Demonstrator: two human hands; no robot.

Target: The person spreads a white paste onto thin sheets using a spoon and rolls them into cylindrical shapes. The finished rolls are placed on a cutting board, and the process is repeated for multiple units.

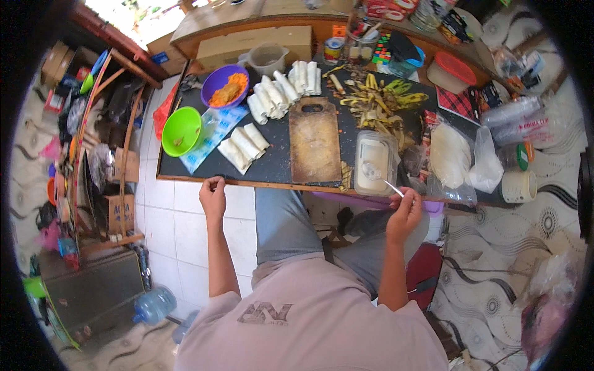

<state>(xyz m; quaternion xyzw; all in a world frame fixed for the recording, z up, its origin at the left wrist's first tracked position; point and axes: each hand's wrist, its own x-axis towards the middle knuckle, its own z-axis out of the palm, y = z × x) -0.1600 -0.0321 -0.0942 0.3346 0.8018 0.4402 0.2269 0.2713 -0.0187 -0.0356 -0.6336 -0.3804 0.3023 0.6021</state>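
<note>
My right hand [405,210] is closed around the handle of a spoon [393,187] at the table's near edge. The spoon's bowl dips into a clear rectangular tub [360,176] of whitish stuff, which I cannot identify. My left hand [213,193] rests by the near edge with its fingers curled together and nothing visible in them. Between the hands lies a worn wooden cutting board [314,142]. White wrapped rolls lie in a nearer group [244,148] and a farther group [272,97]. A lime-green bowl [181,131] sits beyond my left hand.
Banana peels [383,102] heap behind the tub. A purple bowl [206,80] holds orange shreds, beside a pale plastic cup [267,60]. On the right are round white sheets in plastic [450,154] and a bag of white stuff [486,164]. A wooden rack [127,133] stands left.
</note>
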